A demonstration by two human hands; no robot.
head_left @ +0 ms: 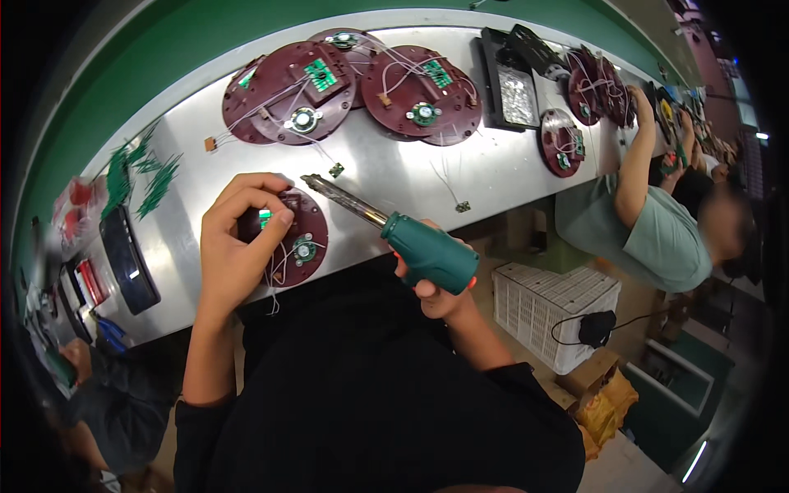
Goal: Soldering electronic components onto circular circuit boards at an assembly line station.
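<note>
My left hand point(238, 238) presses its fingertips onto a dark red round disc point(302, 238) on the metal bench, over a small green circuit board point(265, 217) with thin white wires. My right hand point(436, 296) grips a soldering iron point(394, 234) by its green handle. The iron's metal tip points up and left, ending just above the disc, near my left fingers. A small round speaker part point(305, 249) sits on the disc's lower right.
Several more dark red discs point(288, 90) with green boards lie at the back of the steel bench point(394, 172). Green wire bundles point(140, 172) and black trays point(127, 263) lie left. Another person point(657, 222) works to the right. A white crate point(551, 304) stands below.
</note>
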